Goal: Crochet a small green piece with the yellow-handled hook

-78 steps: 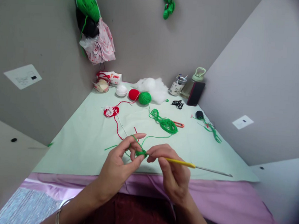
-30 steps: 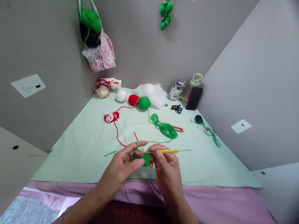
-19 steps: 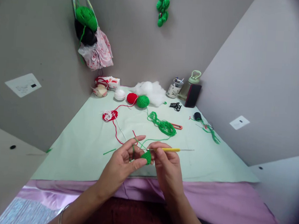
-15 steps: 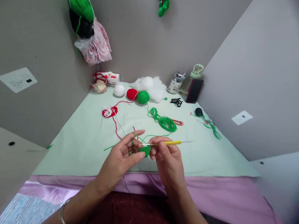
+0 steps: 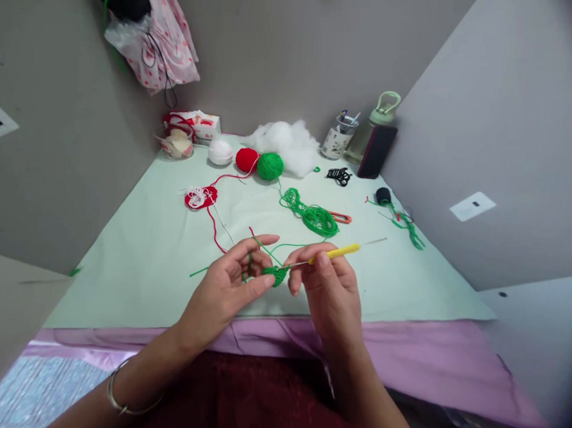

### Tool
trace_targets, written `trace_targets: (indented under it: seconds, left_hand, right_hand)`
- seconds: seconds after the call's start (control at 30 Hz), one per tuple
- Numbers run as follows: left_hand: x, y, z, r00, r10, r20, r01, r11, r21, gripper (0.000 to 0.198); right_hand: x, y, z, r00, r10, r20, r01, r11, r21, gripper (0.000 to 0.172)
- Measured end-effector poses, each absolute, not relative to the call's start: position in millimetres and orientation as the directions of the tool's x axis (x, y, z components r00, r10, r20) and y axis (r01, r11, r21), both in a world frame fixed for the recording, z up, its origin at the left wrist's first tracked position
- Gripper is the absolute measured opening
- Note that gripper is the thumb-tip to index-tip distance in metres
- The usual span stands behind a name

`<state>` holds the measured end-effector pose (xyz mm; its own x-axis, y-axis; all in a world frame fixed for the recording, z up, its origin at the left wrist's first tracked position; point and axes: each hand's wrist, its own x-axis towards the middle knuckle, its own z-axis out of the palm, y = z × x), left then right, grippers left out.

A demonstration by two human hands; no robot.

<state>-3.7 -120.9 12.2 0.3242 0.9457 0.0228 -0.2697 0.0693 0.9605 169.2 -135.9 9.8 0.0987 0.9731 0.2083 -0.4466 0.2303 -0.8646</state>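
Observation:
A small green crochet piece (image 5: 275,275) is pinched between the thumb and fingers of my left hand (image 5: 234,277), with green yarn looped over the raised index finger. My right hand (image 5: 329,278) grips a crochet hook (image 5: 344,250) by its yellow handle, and the thin metal tip meets the top edge of the piece. From there a strand runs to a loose heap of green yarn (image 5: 317,220) beyond my hands. Behind that sits a green yarn ball (image 5: 270,166). My fingers hide part of the piece.
A red yarn ball (image 5: 246,160), a white yarn ball (image 5: 220,152) and white stuffing (image 5: 290,146) lie at the back. Left is a red-and-white crochet piece (image 5: 200,198). A phone (image 5: 377,152) leans against a bottle (image 5: 368,132). Black hair clip (image 5: 339,176) lies nearby. Grey walls enclose the table.
The camera view has shifted, so the table appears higher. The crochet hook has tilted, its handle end rising, and its tip has moved right along the green piece. My left hand keeps its hold.

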Motion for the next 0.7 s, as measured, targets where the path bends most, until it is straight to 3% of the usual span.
trace_targets:
  seconds: [0.47, 0.7]
  left_hand:
    - [4.6, -116.8, 14.5, 0.354, 0.935, -0.002, -0.254, 0.098, 0.962, 0.044]
    - [5.8, -119.7, 17.5, 0.336, 0.941, 0.034, -0.166, 0.024, 0.986, 0.042]
  right_hand:
    - [180.1, -135.9, 10.9, 0.108, 0.969, 0.223, -0.42, 0.248, -0.873, 0.023]
    - [191.0, -145.2, 10.5, 0.063, 0.945, 0.32, -0.21, 0.326, -0.922, 0.024]
